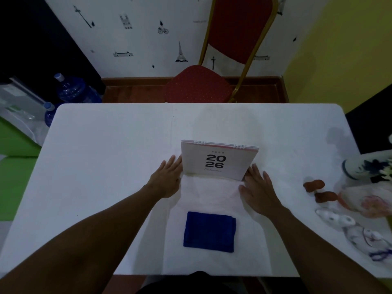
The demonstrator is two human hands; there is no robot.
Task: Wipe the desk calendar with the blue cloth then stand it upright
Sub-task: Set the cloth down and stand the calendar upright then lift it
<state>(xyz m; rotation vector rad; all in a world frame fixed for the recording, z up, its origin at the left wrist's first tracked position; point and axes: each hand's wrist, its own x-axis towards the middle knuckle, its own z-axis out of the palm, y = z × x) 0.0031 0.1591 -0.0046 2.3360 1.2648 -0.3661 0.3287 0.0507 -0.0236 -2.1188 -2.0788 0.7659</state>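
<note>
A desk calendar [218, 160] with "2026" on its cover stands upright at the middle of the white table [106, 145], spiral binding on top. My left hand [167, 179] lies flat beside its lower left corner, fingertips touching the edge. At its lower right corner rests my right hand [259, 187], fingers spread, also against the edge. Neither hand grips anything. The folded blue cloth [209, 231] lies flat nearer to me, between my forearms, apart from both hands.
A red chair [197, 83] stands behind the table's far edge. At the right edge lie a blue-and-white vase [364, 166], two brown lumps [314, 185], and several small ornaments [339, 221]. Blue water bottles [72, 90] stand on the floor at left.
</note>
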